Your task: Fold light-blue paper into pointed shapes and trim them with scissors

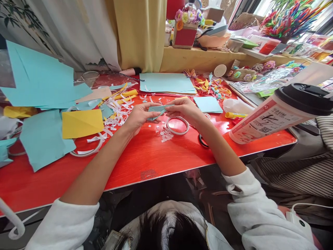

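A small folded piece of light blue paper is held above the red table, between both hands. My left hand pinches its left end with thumb and fingers. On the other side, my right hand grips the right end, its fingers partly covering the paper. Just below my right hand lies a roll of double-sided tape, with white paper scraps beside it. The handle of black scissors shows partly behind my right forearm.
Blue sheets lie at the back, with smaller blue squares right of my hand. A large lidded cup stands at the right. Blue sheets, a yellow sheet and white shreds crowd the left. Another person's striped clothing is at right.
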Tool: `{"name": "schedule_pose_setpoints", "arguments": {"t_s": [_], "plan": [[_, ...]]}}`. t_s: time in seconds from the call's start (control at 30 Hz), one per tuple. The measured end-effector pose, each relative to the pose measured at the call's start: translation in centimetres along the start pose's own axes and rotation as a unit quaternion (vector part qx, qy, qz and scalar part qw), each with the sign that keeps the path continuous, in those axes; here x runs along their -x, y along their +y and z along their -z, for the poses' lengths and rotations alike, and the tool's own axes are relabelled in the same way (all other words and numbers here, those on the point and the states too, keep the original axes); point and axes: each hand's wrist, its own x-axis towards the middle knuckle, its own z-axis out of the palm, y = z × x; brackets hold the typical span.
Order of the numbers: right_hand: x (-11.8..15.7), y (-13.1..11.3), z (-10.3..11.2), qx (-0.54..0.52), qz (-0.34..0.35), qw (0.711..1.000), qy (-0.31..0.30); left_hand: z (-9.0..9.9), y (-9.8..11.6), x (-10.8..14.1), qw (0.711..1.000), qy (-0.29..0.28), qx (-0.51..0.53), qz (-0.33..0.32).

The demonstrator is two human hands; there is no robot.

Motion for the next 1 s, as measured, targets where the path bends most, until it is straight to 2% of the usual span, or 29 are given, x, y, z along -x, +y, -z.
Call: {"name": "schedule_pose_setpoints", "arguments": {"t_s": [0.13,0.33,0.47,0.67,0.8,1.0], "plan": [[-0.04,0.09,0.28,-0.018,-0.011,1.0,-0.016,0.47,0.06,-0.05,1.0,-0.009,0.009,0.016],[-0.11,0.21,0.01,-0.051,-0.024,0.998,0.008,0.56,0.18,0.02,0.998,-0.006,0.039,0.051],[-0.15,0.29,-0.3,-0.056,-0.032,0.998,0.014,0.65,-0.1,-0.06,0.997,0.009,0.064,0.047],[-0.15,0.58,-0.39,-0.043,0.001,0.998,0.035,0.12,0.36,0.35,0.998,-0.017,0.06,0.032],[-0.22,0.82,-0.43,-0.042,0.009,0.999,0.02,-0.17,0.15,0.33,0.999,0.022,0.032,0.012],[-0.32,0.7,-0.47,-0.024,-0.02,0.999,-0.004,0.11,-0.19,0.02,1.0,0.022,-0.015,0.005]]}}
